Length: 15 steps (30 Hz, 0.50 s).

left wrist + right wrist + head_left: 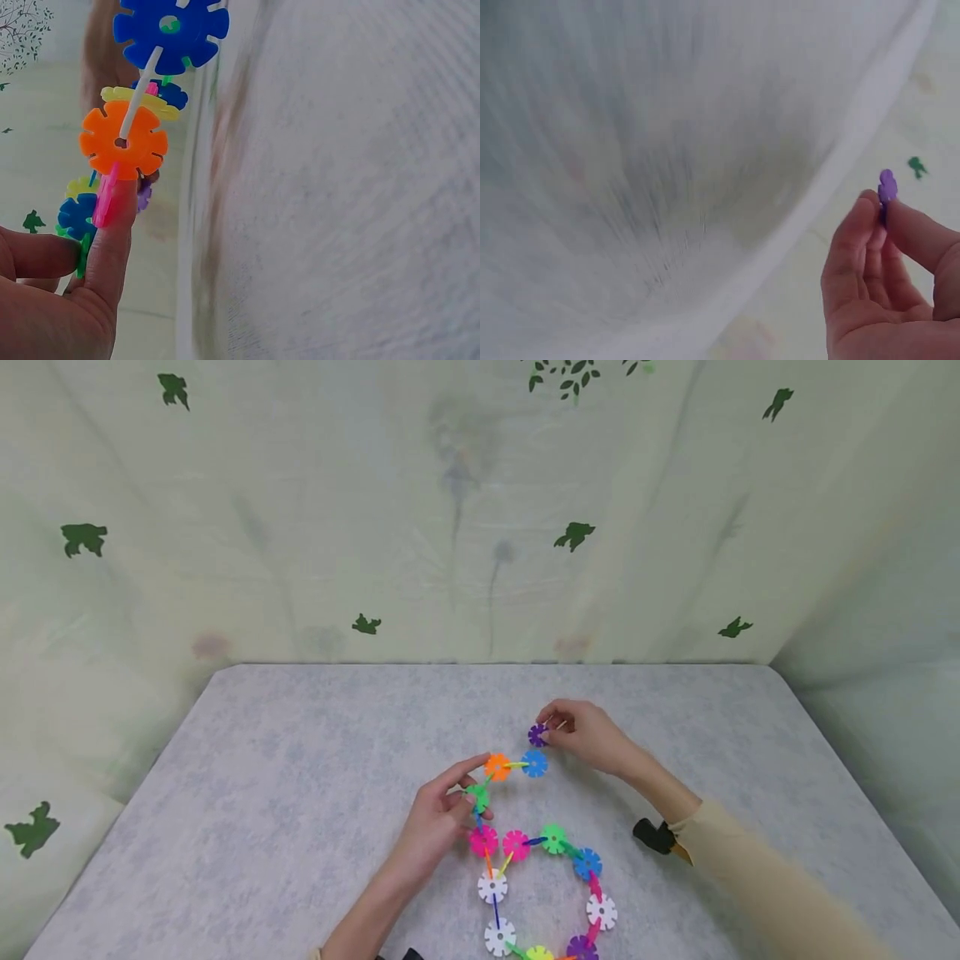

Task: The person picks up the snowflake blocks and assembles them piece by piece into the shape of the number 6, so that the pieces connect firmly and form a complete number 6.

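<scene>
Between thumb and fingertips, my right hand (588, 735) pinches a purple notched plastic disc (537, 735); the right wrist view shows this disc edge-on (886, 189). It is just above the blue disc (535, 764) at the upper end of a chain of interlocked discs. My left hand (438, 810) holds that chain at a green disc (477, 797), its index finger reaching up beside the orange disc (497, 767). Below, the chain runs through a pink disc (483, 841) into a loop of discs, with a white disc (492, 887) at the join. The loop's bottom is cut off by the frame.
A grey mottled tabletop (285, 793) lies under both hands. Pale curtains (300, 527) with green leaf-like shapes stand behind and at the sides. A black strap-like object (654, 836) sits at the right wrist, by the beige sleeve (765, 868).
</scene>
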{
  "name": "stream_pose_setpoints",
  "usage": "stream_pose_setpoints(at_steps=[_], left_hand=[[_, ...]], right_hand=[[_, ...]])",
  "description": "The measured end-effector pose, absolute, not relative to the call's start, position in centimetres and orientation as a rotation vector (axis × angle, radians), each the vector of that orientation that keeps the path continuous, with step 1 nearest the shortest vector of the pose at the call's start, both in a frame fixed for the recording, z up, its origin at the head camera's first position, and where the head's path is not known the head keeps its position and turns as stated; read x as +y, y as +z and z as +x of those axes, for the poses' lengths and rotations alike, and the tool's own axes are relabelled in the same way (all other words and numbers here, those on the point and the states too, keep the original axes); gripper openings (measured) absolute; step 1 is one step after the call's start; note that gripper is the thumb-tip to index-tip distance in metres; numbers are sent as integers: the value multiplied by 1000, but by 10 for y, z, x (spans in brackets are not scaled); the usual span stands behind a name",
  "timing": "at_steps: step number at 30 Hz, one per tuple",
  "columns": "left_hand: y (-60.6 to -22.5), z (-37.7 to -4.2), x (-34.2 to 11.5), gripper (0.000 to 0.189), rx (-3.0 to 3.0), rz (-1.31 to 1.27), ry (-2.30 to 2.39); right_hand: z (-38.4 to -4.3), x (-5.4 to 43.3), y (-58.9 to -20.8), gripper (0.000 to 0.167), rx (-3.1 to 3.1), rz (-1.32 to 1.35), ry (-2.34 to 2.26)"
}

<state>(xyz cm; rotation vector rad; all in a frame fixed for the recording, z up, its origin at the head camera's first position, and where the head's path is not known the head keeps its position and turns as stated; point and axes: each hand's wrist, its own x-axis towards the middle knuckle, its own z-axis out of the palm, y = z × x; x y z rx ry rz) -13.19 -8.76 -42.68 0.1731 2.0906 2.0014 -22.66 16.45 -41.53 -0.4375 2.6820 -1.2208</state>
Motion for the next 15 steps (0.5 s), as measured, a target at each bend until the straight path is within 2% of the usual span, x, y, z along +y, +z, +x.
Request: stream_pose_setpoints(at_steps=[7,15], left_hand=[[-426,-132,-88,52,2079,148,2006],[-426,-132,-87,52,2072,139,2014]], right_hand=[[-183,176,-413,13,2621,-345,-1508],[-161,180,-417,9,2646,-296,-1635]])
